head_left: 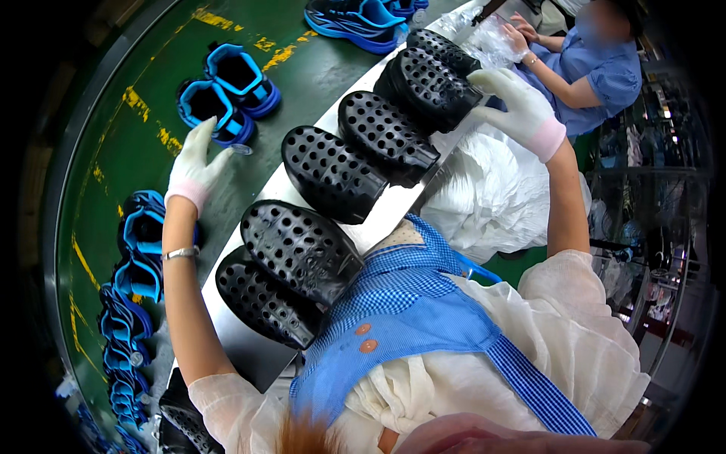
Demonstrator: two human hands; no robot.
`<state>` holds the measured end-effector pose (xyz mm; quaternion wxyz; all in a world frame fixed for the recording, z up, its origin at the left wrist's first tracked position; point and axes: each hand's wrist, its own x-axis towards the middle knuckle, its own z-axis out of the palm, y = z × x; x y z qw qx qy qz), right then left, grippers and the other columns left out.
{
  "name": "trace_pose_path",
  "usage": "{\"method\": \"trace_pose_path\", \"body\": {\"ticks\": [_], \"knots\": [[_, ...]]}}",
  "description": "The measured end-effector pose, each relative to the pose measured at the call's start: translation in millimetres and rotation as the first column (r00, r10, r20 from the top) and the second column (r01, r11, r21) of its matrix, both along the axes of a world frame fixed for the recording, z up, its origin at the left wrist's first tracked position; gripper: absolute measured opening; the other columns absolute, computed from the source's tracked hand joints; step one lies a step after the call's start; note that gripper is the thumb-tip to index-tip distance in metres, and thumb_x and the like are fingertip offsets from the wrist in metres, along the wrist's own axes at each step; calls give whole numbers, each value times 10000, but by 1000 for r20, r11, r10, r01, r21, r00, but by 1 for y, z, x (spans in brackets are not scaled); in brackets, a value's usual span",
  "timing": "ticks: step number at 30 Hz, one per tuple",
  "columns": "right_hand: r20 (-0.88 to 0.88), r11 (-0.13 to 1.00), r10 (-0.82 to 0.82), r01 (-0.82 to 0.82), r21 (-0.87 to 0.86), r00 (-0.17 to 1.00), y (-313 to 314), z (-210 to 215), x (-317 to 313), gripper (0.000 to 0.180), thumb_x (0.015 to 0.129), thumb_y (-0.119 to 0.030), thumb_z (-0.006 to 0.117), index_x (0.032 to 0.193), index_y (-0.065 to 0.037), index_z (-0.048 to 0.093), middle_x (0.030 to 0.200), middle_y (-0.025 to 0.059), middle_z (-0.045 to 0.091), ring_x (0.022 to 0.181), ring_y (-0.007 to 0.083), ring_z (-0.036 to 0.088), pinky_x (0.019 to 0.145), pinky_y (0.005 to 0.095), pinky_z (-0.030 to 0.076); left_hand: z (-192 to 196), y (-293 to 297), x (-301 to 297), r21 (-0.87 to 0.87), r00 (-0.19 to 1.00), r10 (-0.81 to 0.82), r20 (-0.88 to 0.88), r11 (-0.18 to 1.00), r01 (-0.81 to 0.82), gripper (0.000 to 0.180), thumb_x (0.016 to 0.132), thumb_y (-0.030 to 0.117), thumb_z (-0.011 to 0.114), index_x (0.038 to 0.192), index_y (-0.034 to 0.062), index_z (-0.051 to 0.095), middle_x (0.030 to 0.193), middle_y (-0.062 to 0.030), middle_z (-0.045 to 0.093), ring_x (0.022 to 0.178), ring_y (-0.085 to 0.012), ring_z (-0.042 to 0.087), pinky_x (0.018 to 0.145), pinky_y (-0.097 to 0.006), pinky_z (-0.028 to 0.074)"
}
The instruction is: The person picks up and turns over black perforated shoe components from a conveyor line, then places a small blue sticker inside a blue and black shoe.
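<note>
My left hand (pixel 198 166), in a white glove with a pink cuff, reaches out over the green surface with thumb and fingers apart. Just beyond its fingertips stands a pair of black-and-blue sports shoes (pixel 246 85); whether it touches them I cannot tell. My right hand (pixel 523 110), gloved the same way, is spread beside the narrow end of a black perforated shoe-shaped form (pixel 431 85). Contact there is unclear. More such forms lie along the pale ledge before me: one in the middle (pixel 382 129), another nearer (pixel 325 166), and two at the near end (pixel 295 242).
A row of black-and-blue shoes (pixel 128 325) runs along the left. Another shoe (pixel 355 23) stands at the far edge. White plastic bags (pixel 491 193) bulge beyond the ledge. At the upper right a person in blue (pixel 582 83) handles clear plastic (pixel 491 38). Metal racks stand at right.
</note>
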<state>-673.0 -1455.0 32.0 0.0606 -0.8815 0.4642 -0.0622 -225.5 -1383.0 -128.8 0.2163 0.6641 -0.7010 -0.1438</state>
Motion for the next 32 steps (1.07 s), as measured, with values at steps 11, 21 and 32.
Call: {"method": "trace_pose_path", "body": {"ticks": [11, 21, 32], "knots": [[52, 995, 73, -76, 63, 996, -16, -15, -11, 363, 728, -108, 660, 1071, -49, 559, 998, 118, 570, 855, 256, 620, 775, 319, 508, -13, 1, 11, 142, 978, 3, 209, 989, -33, 254, 896, 219, 511, 1119, 103, 550, 1096, -100, 554, 981, -338, 561, 798, -402, 470], [40, 976, 211, -213, 40, 977, -13, 13, 0, 363, 681, -72, 709, 992, -23, 528, 929, 85, 517, 793, 201, 573, 707, 297, 478, -20, 56, 29, -22, 994, 66, -93, 997, -68, 388, 842, 215, 614, 1189, 53, 554, 1125, -162, 571, 1046, -327, 550, 902, -358, 436], [268, 761, 599, -641, 103, 755, 32, 29, 163, 472, 643, -68, 775, 1049, -3, 544, 1107, 87, 544, 940, 199, 574, 864, 285, 465, 62, 84, -18, 100, -2, 100, -995, 993, 57, 691, 960, 471, 421, 1451, 28, 222, 1467, -199, 274, 1199, -353, 464, 960, -390, 444]]}}
